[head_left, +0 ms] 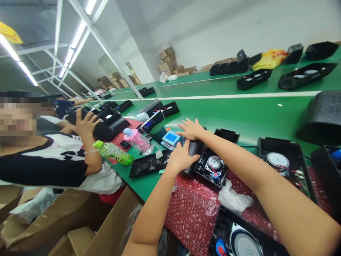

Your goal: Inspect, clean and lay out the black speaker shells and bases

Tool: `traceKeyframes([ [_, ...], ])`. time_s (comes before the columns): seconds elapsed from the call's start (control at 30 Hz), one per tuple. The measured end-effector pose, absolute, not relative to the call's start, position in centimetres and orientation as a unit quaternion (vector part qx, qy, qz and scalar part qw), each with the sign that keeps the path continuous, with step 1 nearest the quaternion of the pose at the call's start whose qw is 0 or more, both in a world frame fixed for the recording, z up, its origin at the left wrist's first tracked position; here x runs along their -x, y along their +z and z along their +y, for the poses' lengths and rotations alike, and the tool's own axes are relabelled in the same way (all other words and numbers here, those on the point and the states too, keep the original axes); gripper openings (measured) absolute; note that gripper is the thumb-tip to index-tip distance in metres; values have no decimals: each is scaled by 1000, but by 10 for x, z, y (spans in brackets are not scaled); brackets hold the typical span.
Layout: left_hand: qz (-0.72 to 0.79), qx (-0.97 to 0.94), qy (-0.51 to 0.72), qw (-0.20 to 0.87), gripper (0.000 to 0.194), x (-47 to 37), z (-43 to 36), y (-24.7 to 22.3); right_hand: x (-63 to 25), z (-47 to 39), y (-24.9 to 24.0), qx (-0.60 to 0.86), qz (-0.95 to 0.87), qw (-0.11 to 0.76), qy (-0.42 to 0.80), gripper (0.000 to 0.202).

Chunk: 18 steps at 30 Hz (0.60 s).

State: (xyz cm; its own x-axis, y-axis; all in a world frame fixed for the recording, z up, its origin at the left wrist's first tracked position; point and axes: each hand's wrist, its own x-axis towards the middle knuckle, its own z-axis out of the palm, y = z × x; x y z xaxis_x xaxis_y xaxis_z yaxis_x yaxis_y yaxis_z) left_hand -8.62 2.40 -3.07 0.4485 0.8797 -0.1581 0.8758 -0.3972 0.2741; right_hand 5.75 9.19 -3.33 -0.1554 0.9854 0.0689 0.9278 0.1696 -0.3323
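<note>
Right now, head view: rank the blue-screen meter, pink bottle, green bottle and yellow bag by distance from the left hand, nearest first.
From the left hand:
1. Blue-screen meter, just beyond the fingers, on the belt.
2. Pink bottle, further left, lying on its side.
3. Green bottle, left again, by the co-worker's arm.
4. Yellow bag, far across the belt, upper right.
</note>
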Motion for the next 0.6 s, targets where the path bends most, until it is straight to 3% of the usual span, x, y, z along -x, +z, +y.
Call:
traceKeyframes([
  [0.2, 495, -817, 150, 255, 83, 88, 29, -40, -60, 93, -34, 640, -762, 65, 75, 62],
  [0.33, 469, -759, 335, 303, 51, 123, 30, -50, -58, 87, -32, 639, -768, 15, 49, 58],
  [0.47, 555, -613, 510, 240, 31, 228, 14, -79, -57, 91, -39, 641, -767, -23, 17, 55],
  [0.6, 734, -385, 541, 139, 36, 368, -26, -141, -65, 95, -44, 636, -770, -59, -8, 48],
])
